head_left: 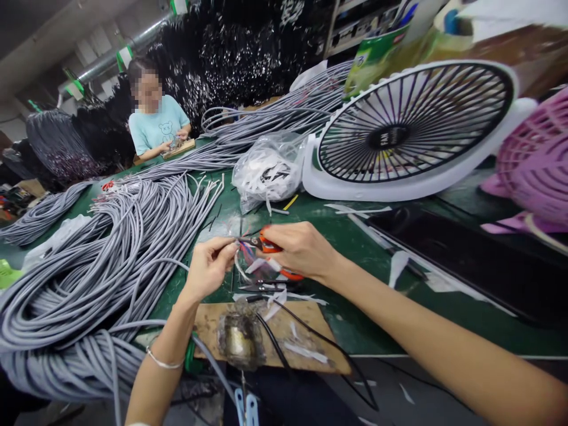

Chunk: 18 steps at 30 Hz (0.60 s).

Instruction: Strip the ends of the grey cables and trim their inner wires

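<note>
My left hand (207,266) pinches the stripped end of a grey cable, with thin coloured wires (247,251) fanning out at the fingertips. Orange-handled cutters (270,241) are gripped in my right hand (302,247), their jaws up against the wires beside my left fingers. Whether the blades touch a wire is too small to tell. Below the hands lies a second dark-bladed tool (266,286) among white scraps. Nearer to me, a wooden board (310,328) carries a grimy, roughly cylindrical metal piece (241,338) and black cords.
Coiled grey cables (110,254) cover the left of the green table (355,296). Ahead are a plastic bag of white pieces (268,171) and a white fan (310,171). A black panel (452,260) and pink fan (539,148) stand right. A co-worker (160,127) sits across.
</note>
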Tool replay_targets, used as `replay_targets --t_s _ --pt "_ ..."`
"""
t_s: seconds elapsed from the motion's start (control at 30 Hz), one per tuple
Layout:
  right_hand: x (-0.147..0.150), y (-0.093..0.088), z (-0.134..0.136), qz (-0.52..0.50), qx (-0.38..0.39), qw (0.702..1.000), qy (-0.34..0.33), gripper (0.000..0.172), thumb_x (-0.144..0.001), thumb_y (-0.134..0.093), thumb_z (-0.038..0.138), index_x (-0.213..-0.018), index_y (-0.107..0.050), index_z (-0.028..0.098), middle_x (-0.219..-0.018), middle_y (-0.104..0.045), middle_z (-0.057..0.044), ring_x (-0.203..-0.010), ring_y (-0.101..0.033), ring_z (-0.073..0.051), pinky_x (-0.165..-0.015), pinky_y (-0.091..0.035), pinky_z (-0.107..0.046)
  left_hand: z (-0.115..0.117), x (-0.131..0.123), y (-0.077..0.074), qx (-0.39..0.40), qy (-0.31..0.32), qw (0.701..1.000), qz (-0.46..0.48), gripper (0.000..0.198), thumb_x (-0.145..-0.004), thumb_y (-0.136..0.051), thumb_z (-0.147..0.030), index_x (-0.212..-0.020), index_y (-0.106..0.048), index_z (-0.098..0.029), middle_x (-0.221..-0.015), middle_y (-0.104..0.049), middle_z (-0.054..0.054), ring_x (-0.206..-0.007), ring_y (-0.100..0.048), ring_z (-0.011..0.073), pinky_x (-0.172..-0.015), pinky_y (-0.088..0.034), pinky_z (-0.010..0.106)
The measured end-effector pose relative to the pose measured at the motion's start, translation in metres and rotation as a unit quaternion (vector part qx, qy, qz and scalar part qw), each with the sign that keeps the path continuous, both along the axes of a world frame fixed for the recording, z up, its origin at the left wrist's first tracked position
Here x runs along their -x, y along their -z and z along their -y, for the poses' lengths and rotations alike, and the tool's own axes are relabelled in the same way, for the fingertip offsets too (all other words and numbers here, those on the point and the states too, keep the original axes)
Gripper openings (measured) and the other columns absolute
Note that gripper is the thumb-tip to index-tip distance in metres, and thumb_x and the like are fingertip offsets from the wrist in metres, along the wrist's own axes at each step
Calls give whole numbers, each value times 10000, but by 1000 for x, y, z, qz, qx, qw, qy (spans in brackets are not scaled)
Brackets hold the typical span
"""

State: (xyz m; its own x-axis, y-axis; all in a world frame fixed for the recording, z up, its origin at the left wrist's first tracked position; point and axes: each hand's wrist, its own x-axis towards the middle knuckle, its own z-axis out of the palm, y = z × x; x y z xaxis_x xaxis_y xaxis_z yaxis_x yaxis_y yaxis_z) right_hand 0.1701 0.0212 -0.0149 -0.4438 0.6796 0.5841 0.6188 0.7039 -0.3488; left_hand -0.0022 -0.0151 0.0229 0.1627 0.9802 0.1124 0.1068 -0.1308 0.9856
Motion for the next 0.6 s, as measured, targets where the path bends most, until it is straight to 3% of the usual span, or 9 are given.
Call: replay_targets --t_s 0.07,0.17,0.3,0.4,0.47,0.53,0.6 --pt "0 -2 1 -32 -11 999 39 358 -801 -410 419 -504 -361 224 -463 -460 -8 -447 -402 -115 -478 -290 -251 -1 2 2 -9 3 1000 0 347 -643 -662 -456 -604 -618 -113 -495 -379 -43 -421 -306 47 -396 -262 189" --pt "-2 -8 -1 -83 -18 984 155 416 -823 -392 450 -480 -334 221 -463 -473 -23 -455 -428 -119 -490 -291 -258 -4 6 5 -35 -17 999 -17 292 -646 -675 -399 -615 -636 -112 -521 -436 -29 -442 -348 52 -405 -272 184" --pt "-7 -17 -6 24 97 961 257 284 -798 -478 391 -603 -535 192 -647 -632 -84 -607 -574 -194 -516 -301 -277 -6 8 9 -56 -33 998 -12 222 -632 -691 -325 -708 -686 -117 -565 -476 -25 -461 -373 49 -413 -285 179" --pt "-6 -18 -9 154 200 935 247 232 -817 -453 313 -833 -633 167 -873 -679 -136 -762 -629 -257 -530 -321 -287 -4 4 4 -60 -32 998 1 272 -610 -709 -315 -809 -709 -128 -557 -478 -35 -440 -349 38 -415 -289 184" --pt "-4 -16 -9 190 227 927 229 251 -819 -447 280 -884 -649 145 -896 -677 -161 -792 -638 -275 -535 -340 -290 2 1 -7 -74 -57 996 7 300 -580 -731 -337 -801 -712 -134 -561 -499 -26 -437 -358 41 -416 -302 195" --pt "-3 -13 -9 196 235 927 216 247 -808 -473 261 -890 -662 124 -874 -677 -172 -787 -643 -278 -541 -360 -289 20 3 -24 -97 -118 988 4 316 -557 -738 -397 -752 -709 -150 -574 -527 -5 -438 -385 54 -405 -314 208" --pt "-3 -10 -8 202 240 927 205 253 -808 -487 250 -905 -669 105 -875 -672 -182 -793 -644 -276 -558 -382 -289 55 15 -44 -118 -219 968 -17 368 -554 -710 -501 -764 -705 -199 -587 -545 12 -433 -410 70 -383 -319 219"
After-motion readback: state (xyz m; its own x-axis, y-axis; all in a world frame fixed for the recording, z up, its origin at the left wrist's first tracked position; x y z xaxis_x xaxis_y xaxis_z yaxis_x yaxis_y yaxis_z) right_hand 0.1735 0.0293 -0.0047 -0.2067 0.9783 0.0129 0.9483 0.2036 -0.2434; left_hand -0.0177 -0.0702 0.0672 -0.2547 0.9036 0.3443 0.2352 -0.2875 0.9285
